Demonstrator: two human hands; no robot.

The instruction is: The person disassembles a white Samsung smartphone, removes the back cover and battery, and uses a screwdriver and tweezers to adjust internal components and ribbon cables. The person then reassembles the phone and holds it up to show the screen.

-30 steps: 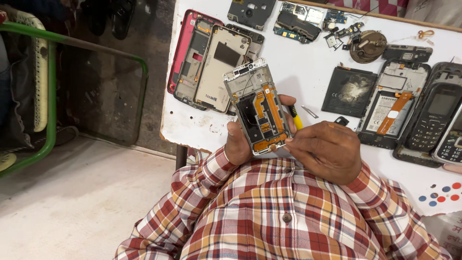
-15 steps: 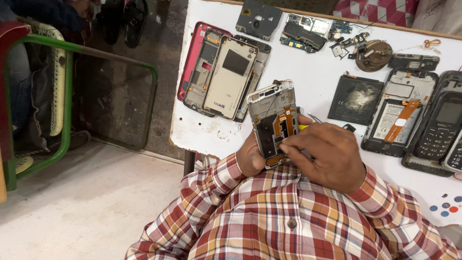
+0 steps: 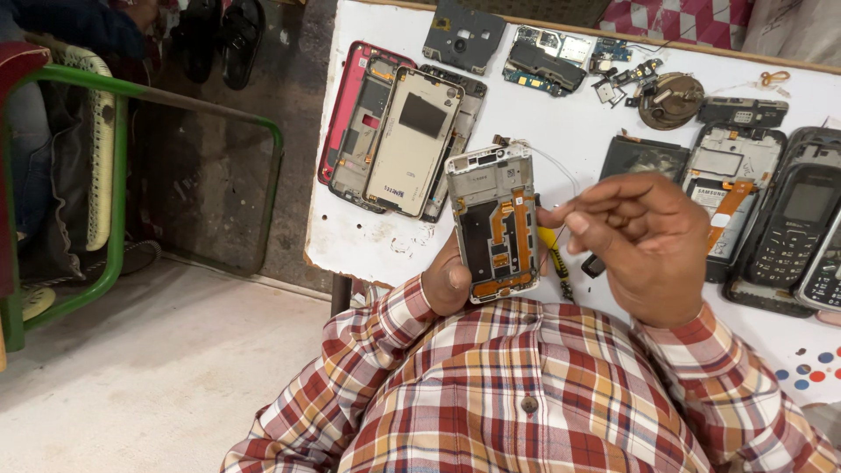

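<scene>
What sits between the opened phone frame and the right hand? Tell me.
In the head view, a yellow-handled screwdriver stands between the opened phone frame in the left hand and the right hand.

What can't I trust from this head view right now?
- What the right hand pinches: too small to tell.
- Yellow-handled screwdriver: tip hidden behind the opened phone; whether the fingers touch it is unclear.
- Left hand: mostly hidden behind the phone.
- Keypad phones: cut off by the right edge.

Both hands (image 3: 648, 245) raised, fingers curled
</scene>
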